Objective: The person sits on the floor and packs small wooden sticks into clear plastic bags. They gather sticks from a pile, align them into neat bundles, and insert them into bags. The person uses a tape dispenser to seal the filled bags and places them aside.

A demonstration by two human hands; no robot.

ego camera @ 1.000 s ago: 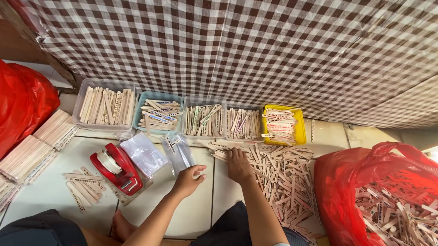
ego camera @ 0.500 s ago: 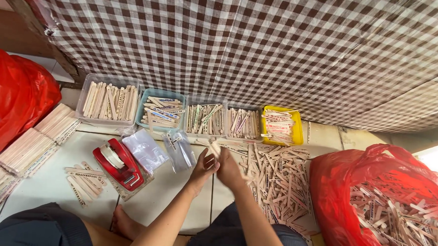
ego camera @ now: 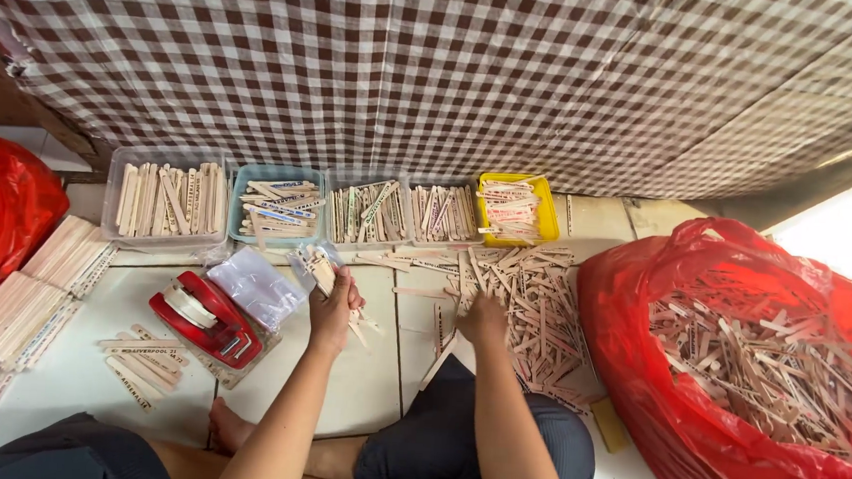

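Your left hand (ego camera: 333, 308) is closed around a small clear bag with a few wooden sticks (ego camera: 316, 266), held above the tiled floor with their long axis tilted up and away from you. Your right hand (ego camera: 485, 318) rests palm-down on the near-left edge of the loose stick pile (ego camera: 539, 309); whether its fingers pinch a stick, I cannot tell. The pile lies right of the bag, so your right hand is nearer it, with the row of sorting trays (ego camera: 284, 176) beyond.

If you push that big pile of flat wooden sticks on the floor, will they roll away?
Probably not. The sticks in the pile look flat and thin, so they would likely slide and scatter rather than roll. Each one seems stiff and light. The right hand rests on the pile; the left hand holds a small bunch.
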